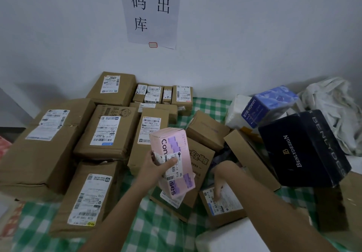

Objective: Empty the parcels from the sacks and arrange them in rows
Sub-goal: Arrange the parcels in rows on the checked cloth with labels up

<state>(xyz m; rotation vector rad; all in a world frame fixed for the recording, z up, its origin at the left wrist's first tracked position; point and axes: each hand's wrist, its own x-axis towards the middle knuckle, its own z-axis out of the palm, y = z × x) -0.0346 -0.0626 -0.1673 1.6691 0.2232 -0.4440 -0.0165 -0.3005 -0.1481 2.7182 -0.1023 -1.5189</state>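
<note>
Head view: pink box is gripped by left hand, raised above checked cloth, centre. Right hand, fingers extended, is laid on small labelled carton, near right.

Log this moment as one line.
left hand: holds pink box | right hand: fingers on small carton | rows: unfinished

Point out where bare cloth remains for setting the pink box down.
Bare checked cloth shows in the near strip between the front-left carton and the small labelled box, and at the back right of the small-box row, around. The right, around the black box, is crowded.
</note>
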